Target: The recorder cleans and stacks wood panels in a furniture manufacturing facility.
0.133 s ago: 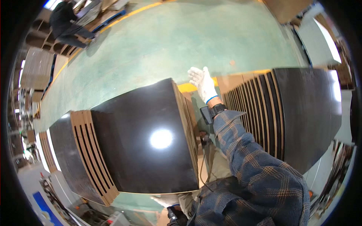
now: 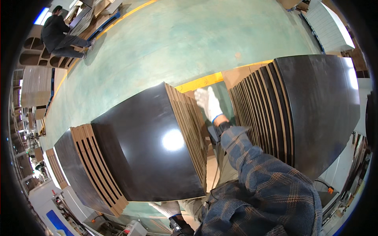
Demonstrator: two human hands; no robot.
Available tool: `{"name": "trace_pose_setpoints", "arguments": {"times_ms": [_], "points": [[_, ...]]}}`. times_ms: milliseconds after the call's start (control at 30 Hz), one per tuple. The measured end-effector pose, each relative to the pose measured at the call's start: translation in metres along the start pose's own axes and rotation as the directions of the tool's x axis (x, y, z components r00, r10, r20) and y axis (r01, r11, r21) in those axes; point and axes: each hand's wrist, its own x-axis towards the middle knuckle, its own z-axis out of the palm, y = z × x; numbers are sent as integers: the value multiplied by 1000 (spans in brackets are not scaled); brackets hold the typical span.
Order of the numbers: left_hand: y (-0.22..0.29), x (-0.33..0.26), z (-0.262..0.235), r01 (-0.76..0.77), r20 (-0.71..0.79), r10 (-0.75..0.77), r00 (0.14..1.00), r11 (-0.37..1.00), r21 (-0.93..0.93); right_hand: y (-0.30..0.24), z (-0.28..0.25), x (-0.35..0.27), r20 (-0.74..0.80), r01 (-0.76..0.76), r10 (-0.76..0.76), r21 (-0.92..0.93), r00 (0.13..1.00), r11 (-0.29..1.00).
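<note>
A stack of dark, glossy flat panels (image 2: 138, 153) with brown edges stands in front of me, slightly left. My right hand (image 2: 209, 104), in a white glove with a blue cuff, is held in the gap just right of this stack. Its fingers are spread and nothing is in them. My left hand (image 2: 168, 208), also gloved in white, is at the near edge of the top panel. Its visible fingers look stretched out along that edge; the panel hides part of them, and whether they touch it is unclear.
To my right stands another stack of dark panels (image 2: 323, 106), with brown and black edges showing. More brown-edged boards (image 2: 98, 169) are at left. A yellow line (image 2: 202, 82) crosses the green floor (image 2: 177, 43). A person (image 2: 61, 35) bends over boards at the far left.
My right hand has drawn nearer to me, from beyond the stack's far corner into the gap beside it. The whole view has shifted slightly. My left hand stays by the near edge.
</note>
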Motion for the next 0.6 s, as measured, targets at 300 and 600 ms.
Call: {"name": "trace_pose_setpoints", "arguments": {"times_ms": [300, 600], "points": [[-2, 11, 21, -146, -156, 201, 967, 940, 308, 28, 19, 7, 98, -3, 7, -33, 995, 999], [14, 23, -7, -138, -26, 145, 989, 975, 173, -91, 207, 68, 740, 387, 411, -645, 533, 660]]}}
